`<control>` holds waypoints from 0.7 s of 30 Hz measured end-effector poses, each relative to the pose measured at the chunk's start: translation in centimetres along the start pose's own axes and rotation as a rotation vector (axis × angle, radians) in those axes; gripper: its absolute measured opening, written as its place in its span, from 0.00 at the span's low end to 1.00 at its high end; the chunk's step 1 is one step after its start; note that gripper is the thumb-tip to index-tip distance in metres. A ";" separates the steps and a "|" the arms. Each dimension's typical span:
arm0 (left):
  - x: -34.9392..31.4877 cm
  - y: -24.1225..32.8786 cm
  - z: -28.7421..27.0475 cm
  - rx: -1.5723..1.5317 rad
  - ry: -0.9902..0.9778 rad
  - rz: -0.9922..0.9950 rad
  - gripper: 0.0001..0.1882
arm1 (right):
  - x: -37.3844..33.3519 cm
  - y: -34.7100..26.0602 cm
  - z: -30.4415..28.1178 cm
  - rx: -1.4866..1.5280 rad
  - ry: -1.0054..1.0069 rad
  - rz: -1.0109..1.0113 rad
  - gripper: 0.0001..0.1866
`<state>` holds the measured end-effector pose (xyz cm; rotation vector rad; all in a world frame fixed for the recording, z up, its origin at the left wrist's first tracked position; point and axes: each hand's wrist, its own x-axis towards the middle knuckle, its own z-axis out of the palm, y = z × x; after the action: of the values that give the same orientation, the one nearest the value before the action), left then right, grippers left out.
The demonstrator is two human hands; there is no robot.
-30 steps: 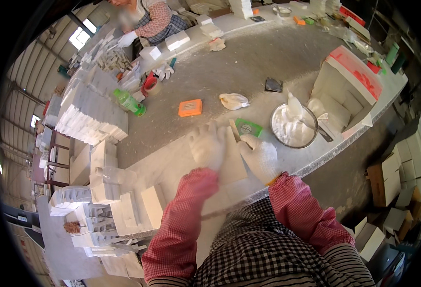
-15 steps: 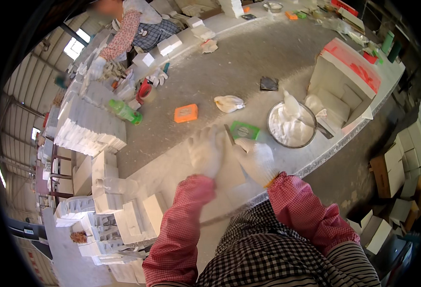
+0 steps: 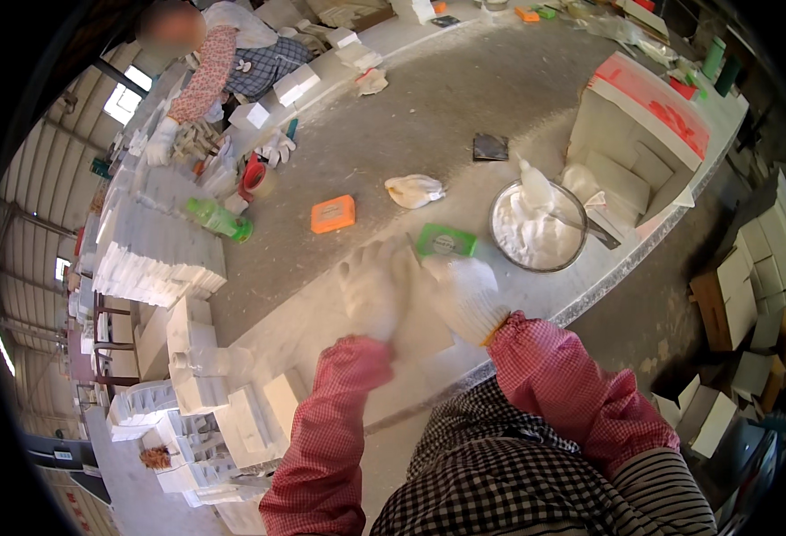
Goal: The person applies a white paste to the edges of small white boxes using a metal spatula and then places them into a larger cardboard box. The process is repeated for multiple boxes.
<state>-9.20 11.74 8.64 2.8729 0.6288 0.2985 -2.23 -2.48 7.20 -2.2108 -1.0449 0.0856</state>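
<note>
My left hand (image 3: 373, 288), in a white glove, lies with fingers stretched out on a pale flat slab (image 3: 424, 342) at the bench's near edge. Motion smears it somewhat. Close on its right, my right hand (image 3: 466, 299), gloved too, is curled low over the slab. A thin dark tool (image 3: 412, 247) pokes out from its thumb side; the rest of it is hidden. Just beyond the right hand sits a green box (image 3: 447, 240). To the right of that stands a metal bowl (image 3: 498, 239) of white paste, with a white bottle (image 3: 536, 186) and a flat-bladed scraper (image 3: 598, 232) in it.
An orange box (image 3: 333, 214) and a crumpled pale cloth (image 3: 415, 190) lie farther back. Stacked white slabs (image 3: 156, 255) and a green bottle (image 3: 219, 220) stand left. An open carton (image 3: 581, 134) stands right. A co-worker's gloved hand (image 3: 162, 143) is at the far-left stacks.
The whole view has shifted a little, so bench items sit farther left. My left hand has drawn slightly nearer over the slab; my right hand stays close beside it.
</note>
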 end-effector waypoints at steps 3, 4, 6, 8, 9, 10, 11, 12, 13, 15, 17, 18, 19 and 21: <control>-0.1 -0.2 0.2 0.008 0.013 0.006 0.19 | 0.1 0.0 -0.1 -0.047 0.028 -0.036 0.10; -0.1 -0.2 0.2 0.006 0.014 0.006 0.18 | 0.1 0.0 -0.1 -0.045 0.054 -0.053 0.10; -0.1 -0.1 0.2 -0.004 0.020 0.010 0.18 | 0.3 -0.2 -0.4 0.000 0.063 -0.032 0.09; 0.0 -0.2 0.3 -0.020 0.030 0.019 0.18 | 0.0 -1.0 -1.2 0.042 0.064 -0.002 0.09; -0.1 -0.4 0.4 -0.018 0.037 0.015 0.17 | -0.2 -2.7 -3.1 0.064 0.060 0.010 0.09; -0.2 -0.7 0.7 -0.016 0.043 0.015 0.17 | -0.4 -2.8 -3.2 0.085 0.073 0.008 0.09; -0.1 -0.8 0.8 -0.014 0.048 0.014 0.17 | -0.5 -2.9 -3.3 0.107 0.090 0.005 0.09; -0.1 -0.7 0.6 -0.015 0.047 0.019 0.16 | -0.7 -1.5 -1.7 0.128 0.118 -0.012 0.09; -0.1 -0.6 0.6 -0.017 0.043 0.022 0.16 | -0.8 -0.6 -0.5 0.150 0.144 -0.027 0.08; -0.1 -0.6 0.6 -0.020 0.042 0.033 0.16 | -0.8 0.4 0.7 0.156 0.177 -0.035 0.08; 0.0 -0.7 0.6 -0.024 0.052 0.048 0.15 | -0.7 0.8 1.2 0.156 0.189 -0.035 0.08; 0.0 -0.6 0.5 -0.025 0.035 0.043 0.15 | -0.6 0.8 1.2 0.152 0.185 -0.031 0.08; 0.0 -0.5 0.3 -0.027 0.019 0.037 0.15 | -0.5 0.9 1.3 0.148 0.180 -0.027 0.08; 0.0 -0.6 0.4 -0.023 0.008 0.035 0.15 | -0.3 1.0 1.4 0.159 0.184 -0.043 0.08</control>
<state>-9.34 12.28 8.16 2.8644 0.5734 0.3211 -2.19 -2.37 5.45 -2.0109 -0.9496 -0.0514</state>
